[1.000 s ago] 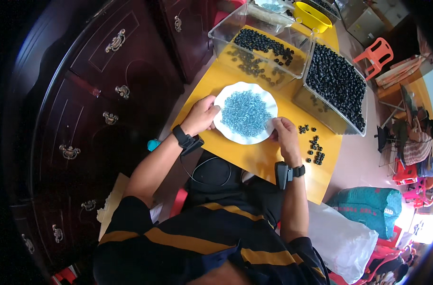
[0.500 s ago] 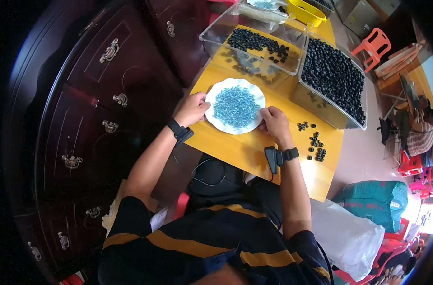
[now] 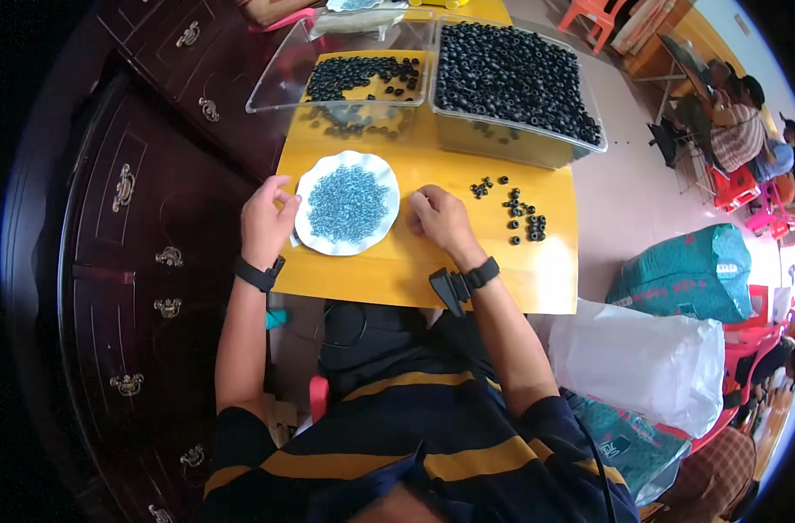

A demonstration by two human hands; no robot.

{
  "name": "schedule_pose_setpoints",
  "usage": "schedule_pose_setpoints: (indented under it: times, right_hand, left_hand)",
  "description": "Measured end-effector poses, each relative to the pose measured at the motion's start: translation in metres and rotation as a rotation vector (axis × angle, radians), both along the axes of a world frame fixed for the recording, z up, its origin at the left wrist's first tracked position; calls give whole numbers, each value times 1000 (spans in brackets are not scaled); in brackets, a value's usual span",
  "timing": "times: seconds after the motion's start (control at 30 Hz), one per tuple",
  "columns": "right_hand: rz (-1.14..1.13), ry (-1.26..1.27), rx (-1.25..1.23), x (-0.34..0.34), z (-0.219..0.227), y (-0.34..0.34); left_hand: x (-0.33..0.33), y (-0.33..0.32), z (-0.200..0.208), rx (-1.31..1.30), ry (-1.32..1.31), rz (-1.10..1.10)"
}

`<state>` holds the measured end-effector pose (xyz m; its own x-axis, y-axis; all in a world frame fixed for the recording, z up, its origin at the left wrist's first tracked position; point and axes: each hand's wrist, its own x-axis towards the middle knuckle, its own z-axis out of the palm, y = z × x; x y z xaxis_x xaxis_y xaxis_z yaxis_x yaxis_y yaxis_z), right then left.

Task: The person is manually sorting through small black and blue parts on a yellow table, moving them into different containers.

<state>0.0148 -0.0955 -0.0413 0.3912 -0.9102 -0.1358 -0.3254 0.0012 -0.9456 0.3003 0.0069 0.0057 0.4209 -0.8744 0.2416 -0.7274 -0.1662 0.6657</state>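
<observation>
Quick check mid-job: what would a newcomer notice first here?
First, the white scalloped plate of small blue beads, on the yellow table between the left hand and right hand. Next, the clear bin heaped with black beads, on the table's far side, beyond the right hand.

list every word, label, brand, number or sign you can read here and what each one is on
No text reads clearly.
Upper teal sack: red printing, too small and blurred to read.
Lower teal sack: pale marking, also too blurred to read.
White scalloped plate: no writing visible.
</observation>
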Motion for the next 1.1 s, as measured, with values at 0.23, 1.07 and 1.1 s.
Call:
schedule_pose_setpoints:
  times: [0.23,1.07,1.1]
  right_hand:
    - [-91,-265,109,-68,13,54]
    - [-61,-560,191,-123,-13,89]
    - [-56,-559,213,-125,-14,88]
  left_hand:
    - [-54,-22,12,143,-335,-441]
    - [-66,-28,1,155,-584,-440]
    - [-69,-28,3,181,-609,-423]
